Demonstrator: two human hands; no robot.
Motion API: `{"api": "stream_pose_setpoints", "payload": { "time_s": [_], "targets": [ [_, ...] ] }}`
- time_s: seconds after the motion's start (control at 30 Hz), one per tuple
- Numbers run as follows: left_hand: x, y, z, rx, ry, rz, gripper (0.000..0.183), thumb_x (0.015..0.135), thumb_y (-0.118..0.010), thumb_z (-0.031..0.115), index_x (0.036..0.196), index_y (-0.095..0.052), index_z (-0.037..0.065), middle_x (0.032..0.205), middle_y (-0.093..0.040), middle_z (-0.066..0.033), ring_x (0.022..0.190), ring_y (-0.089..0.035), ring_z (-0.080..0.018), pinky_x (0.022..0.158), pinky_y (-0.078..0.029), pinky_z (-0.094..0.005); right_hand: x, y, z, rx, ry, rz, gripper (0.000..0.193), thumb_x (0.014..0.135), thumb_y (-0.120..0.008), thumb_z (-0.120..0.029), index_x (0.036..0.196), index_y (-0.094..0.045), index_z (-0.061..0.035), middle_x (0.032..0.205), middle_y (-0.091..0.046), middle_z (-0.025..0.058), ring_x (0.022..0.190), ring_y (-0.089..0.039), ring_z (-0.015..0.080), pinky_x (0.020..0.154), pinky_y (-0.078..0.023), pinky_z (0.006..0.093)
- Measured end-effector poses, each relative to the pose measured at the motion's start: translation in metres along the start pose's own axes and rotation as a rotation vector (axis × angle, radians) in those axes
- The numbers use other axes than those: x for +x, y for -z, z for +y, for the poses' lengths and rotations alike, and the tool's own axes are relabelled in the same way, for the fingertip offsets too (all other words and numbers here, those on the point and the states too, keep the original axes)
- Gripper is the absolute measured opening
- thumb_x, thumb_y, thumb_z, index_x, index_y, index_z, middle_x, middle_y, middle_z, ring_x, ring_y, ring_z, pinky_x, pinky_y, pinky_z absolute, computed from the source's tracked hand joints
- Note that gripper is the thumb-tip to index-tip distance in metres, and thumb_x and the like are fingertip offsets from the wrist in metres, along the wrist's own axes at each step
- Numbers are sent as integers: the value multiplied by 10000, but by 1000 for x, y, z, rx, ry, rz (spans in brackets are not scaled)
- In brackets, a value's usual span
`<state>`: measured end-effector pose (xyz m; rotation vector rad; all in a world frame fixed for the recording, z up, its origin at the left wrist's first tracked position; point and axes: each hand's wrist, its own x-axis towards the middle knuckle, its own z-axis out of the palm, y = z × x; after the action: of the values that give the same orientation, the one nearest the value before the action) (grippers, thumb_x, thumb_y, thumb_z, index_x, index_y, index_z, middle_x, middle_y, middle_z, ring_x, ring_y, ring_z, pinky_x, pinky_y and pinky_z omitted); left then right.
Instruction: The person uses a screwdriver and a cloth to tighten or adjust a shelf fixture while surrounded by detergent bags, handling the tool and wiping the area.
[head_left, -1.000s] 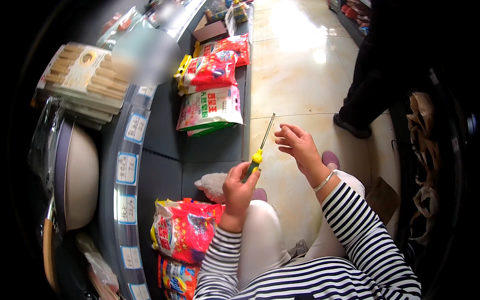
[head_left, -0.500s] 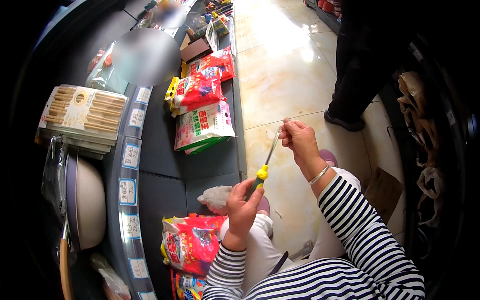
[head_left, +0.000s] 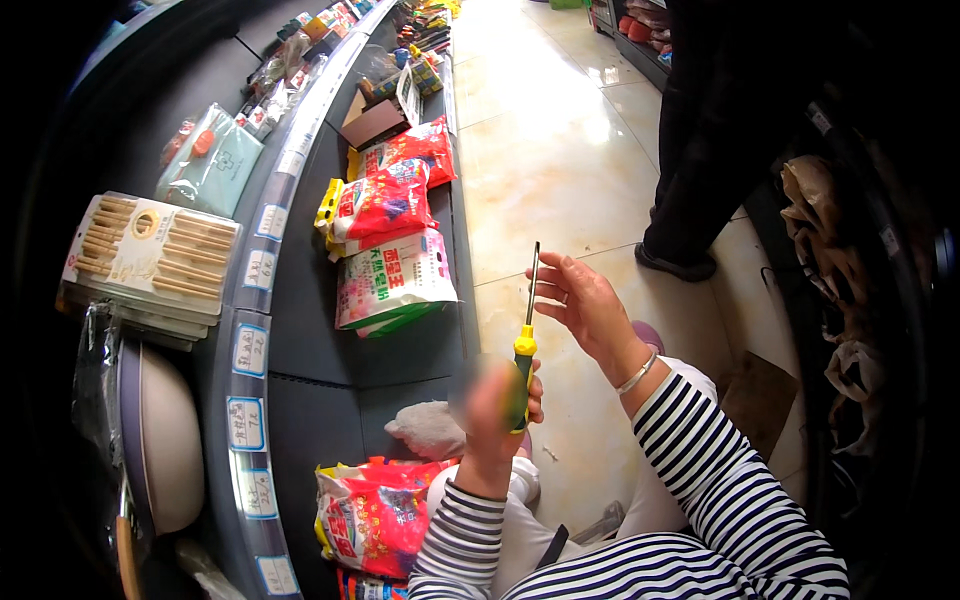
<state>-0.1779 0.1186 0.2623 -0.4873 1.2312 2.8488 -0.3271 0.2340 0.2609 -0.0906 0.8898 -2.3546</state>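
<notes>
A screwdriver (head_left: 525, 347) with a yellow and dark green handle and a thin metal shaft points upward, away from me. Its handle is wrapped by the fingers of my left hand (head_left: 490, 440), part of which is blurred. Beside the upper shaft is my right hand (head_left: 596, 318), its fingers stretched out and apart, with a ring on one finger and a bracelet at the wrist. The fingertips lie close to the shaft; I cannot tell whether they touch it. A grey cloth (head_left: 424, 428) rests on the low shelf left of my left hand.
Red and white bags of washing powder (head_left: 385, 205) line the low shelf (head_left: 320, 405) on my left. Above are packs of wooden sticks (head_left: 155, 250) and a pale basin (head_left: 170, 440). A person in dark trousers (head_left: 690, 170) stands ahead on the right. Cardboard (head_left: 758, 400) lies on the tiled floor.
The screwdriver has turned more upright in my left hand. My right hand's fingers have opened from a pinch by the shaft's tip and moved slightly lower. The view has shifted a little.
</notes>
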Motion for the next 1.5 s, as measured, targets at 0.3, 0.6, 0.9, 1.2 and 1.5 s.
{"api": "stream_pose_setpoints", "payload": {
  "time_s": [0.3,0.6,0.9,1.2,1.5],
  "targets": [
    [2,-1,-11,88,125,-84,368,929,-461,286,1098,-513,-38,782,-576,-114,589,-557,-138,551,-463,-219,12,6,-4,-168,90,186,190,888,-548,-203,793,-587,-42,667,-600,45,575,-572,109,551,-458,209],
    [0,9,-5,18,146,-143,350,918,-493,267,1084,-507,-41,759,-577,-120,569,-561,-139,545,-470,-210,17,26,-4,-108,135,160,237,918,-507,-240,905,-582,-15,641,-590,44,559,-550,94,513,-438,200],
    [1,15,-2,-173,225,-58,397,932,-424,300,1079,-512,-59,731,-577,-134,544,-559,-156,518,-468,-213,11,1,-4,-37,11,46,212,910,-491,-106,1082,-571,-12,888,-641,97,709,-593,81,655,-519,215],
    [4,8,-7,-3,124,-2,359,907,-420,263,1056,-526,-46,726,-579,-131,566,-551,-165,533,-468,-240,14,2,4,-41,2,68,165,886,-534,-95,1014,-594,-9,855,-651,83,674,-584,72,645,-519,210],
    [7,11,-13,124,28,56,270,887,-506,207,1040,-536,-13,739,-593,-117,590,-558,-162,558,-471,-265,15,2,3,-52,15,39,161,895,-513,-72,1020,-589,-5,849,-645,72,705,-595,96,670,-514,224]
  ]
}}
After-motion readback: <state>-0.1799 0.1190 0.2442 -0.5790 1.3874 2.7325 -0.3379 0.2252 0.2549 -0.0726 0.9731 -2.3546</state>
